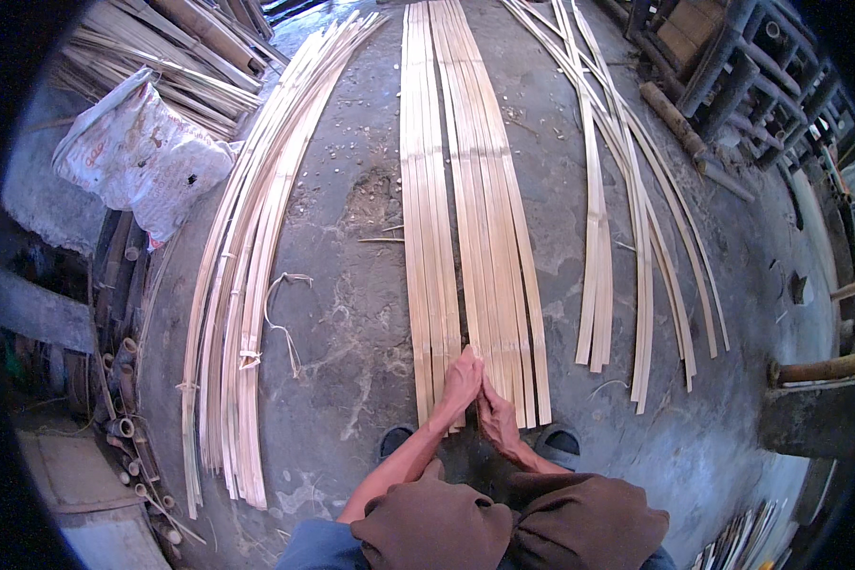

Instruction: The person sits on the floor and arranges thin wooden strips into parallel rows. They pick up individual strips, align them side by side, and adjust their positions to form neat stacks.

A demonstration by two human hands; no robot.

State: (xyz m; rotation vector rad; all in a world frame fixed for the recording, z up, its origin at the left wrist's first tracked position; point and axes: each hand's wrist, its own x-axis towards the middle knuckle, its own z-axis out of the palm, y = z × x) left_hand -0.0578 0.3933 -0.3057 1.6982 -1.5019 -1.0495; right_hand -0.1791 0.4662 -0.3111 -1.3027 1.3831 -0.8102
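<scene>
- Noted nearest: brown trousers (437, 527) over bent knees; left sandal (395, 441) and right sandal (559, 444) planted just beside the near strip ends, one on each side.
- Judged at risk: knocking of near ends out of line, from a shift of either foot; uneven widening of the gap, from one-sided pressure; splintered fingers, from sliding along thin edges.
- Found right hand (497, 410) low at the gap, fingers forward, forearm slanting inward over the right knee.
- Found left hand (463, 375) slightly farther forward, fingertips down at the gap, touching or nearly touching the right.
- Recorded each grip as mostly closed, fingers together; cannot tell whether pinching a strip or only pressing.
- Located along the middle of the floor (328, 285): left strip group (426, 209) and right strip group (484, 209), flat, side by side, running away from the hands, narrow gap between.
- Observed toward the floor's left edge: tied strip bundle (247, 237), cord (290, 328) lying beside.
- Observed toward the right edge: loose strips (594, 256), crossing at the far end.
- Logged farther off: white sack (142, 157) at left, dark rack (731, 85) at right.
</scene>
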